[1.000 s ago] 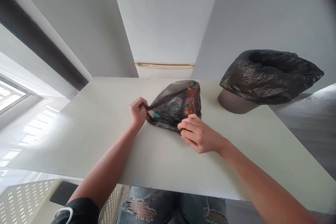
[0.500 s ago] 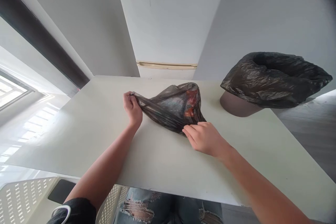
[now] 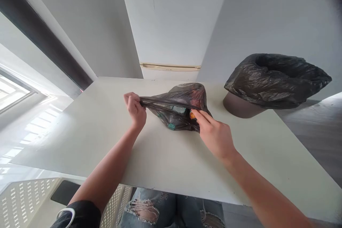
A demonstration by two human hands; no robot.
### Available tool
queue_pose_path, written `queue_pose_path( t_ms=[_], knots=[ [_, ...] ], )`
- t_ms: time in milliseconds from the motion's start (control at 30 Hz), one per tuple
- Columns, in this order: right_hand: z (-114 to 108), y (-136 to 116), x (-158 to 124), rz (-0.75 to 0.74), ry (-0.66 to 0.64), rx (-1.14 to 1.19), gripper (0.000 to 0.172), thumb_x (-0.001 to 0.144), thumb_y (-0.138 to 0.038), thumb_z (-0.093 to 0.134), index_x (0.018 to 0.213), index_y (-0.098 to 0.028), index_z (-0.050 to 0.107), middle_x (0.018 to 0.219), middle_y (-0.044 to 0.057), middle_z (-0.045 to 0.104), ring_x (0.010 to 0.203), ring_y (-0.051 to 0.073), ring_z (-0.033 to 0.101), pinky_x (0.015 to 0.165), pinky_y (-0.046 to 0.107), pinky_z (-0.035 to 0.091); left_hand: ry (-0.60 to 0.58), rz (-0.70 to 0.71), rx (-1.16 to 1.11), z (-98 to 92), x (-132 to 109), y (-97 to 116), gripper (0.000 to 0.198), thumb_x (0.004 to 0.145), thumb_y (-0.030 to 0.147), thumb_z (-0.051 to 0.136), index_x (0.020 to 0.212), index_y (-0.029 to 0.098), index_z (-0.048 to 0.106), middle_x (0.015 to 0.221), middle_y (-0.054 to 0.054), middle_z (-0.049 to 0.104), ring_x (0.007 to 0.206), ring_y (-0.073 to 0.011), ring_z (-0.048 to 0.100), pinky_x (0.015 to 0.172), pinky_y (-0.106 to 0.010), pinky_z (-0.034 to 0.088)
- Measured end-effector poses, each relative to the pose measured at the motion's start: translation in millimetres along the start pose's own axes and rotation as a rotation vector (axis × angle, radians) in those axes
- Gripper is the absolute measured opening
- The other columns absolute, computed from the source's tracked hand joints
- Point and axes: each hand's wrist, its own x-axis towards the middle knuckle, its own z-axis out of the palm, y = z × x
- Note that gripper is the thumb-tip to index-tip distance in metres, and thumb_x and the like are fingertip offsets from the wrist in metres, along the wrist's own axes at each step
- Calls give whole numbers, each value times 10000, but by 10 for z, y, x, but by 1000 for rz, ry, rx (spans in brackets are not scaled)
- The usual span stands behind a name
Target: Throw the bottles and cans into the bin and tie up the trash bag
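Observation:
A small, see-through black plastic bag (image 3: 179, 108) with coloured items inside lies on the white table (image 3: 171, 156). My left hand (image 3: 135, 108) is closed on the bag's stretched handle end at its left. My right hand (image 3: 213, 133) touches the bag's right side, fingers extended together against the plastic; whether they pinch it is hidden.
A brown bin lined with a black bag (image 3: 275, 80) stands on the table at the right. A white perforated basket (image 3: 26, 203) sits below the table's front left edge. A white wall column (image 3: 171, 17) rises behind the table.
My left hand has pulled the bag's handle taut and slightly higher. My right hand has moved up from the bag's near edge to its right side.

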Motion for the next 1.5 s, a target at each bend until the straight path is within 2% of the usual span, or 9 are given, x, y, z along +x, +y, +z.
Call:
queue_pose_path(
  t_ms=[100,267,467,733,867,1100,1233,1433,1500],
  knots=[
    [0,-49,1,18,-116,22,682,946,-144,652,1599,-214,466,1365,111,719,675,183,666,454,330,390,-116,158,73,-18,-5,11,471,1062,433,512,704,164,658,1161,-98,483,743,-118,494,715,-335,470],
    [43,-181,-12,-62,-167,29,1024,897,-351,793,1722,-213,203,1514,204,594,630,204,663,455,353,442,-137,182,127,-15,-3,20,360,1074,336,452,1024,199,781,1137,-117,546,874,-182,587,797,-361,501],
    [128,-272,-35,-148,-114,52,636,1036,-183,499,1662,-213,392,1462,159,661,797,214,732,486,325,475,-187,137,66,12,-51,84,286,931,356,668,1147,170,689,1214,-130,490,780,-141,524,642,-297,496],
    [292,-376,6,-91,-134,-9,682,934,12,467,1587,-181,504,1543,138,587,834,209,673,658,371,549,-210,221,168,36,-46,112,655,679,79,625,1326,177,650,1257,-147,461,1008,-228,529,851,-379,530],
    [328,-432,88,-294,-164,-35,673,943,25,472,1570,-213,532,1637,125,499,1166,328,555,912,498,493,-127,304,158,-41,-60,330,386,714,130,613,1061,197,769,1221,-142,442,1105,-281,517,891,-429,517],
    [486,-501,69,-608,-223,52,411,1051,-260,573,1457,-289,633,1661,91,474,1274,330,479,934,487,375,-10,409,214,-62,-110,641,264,778,213,614,919,227,837,1079,-140,471,1054,-289,513,923,-481,513],
    [490,-529,50,-695,-168,38,507,999,-101,537,1473,-268,612,1650,88,483,1264,314,468,968,487,352,10,454,208,-216,-100,704,181,760,349,676,625,247,742,903,-107,443,875,-260,524,846,-498,510],
    [445,-523,83,-527,-225,-22,523,948,-40,537,1435,-203,639,1354,152,638,1062,279,512,908,446,350,-552,771,-167,-354,-1098,1340,141,813,541,703,731,427,707,720,-35,502,622,-209,492,640,-436,543],
    [434,-517,96,-527,-215,-69,484,952,-6,515,1364,-202,678,1275,138,653,1051,270,512,892,436,335,-985,1030,-428,-253,-1652,1566,79,812,525,706,767,466,734,832,-66,603,646,-212,562,524,-402,502]
  ],
)
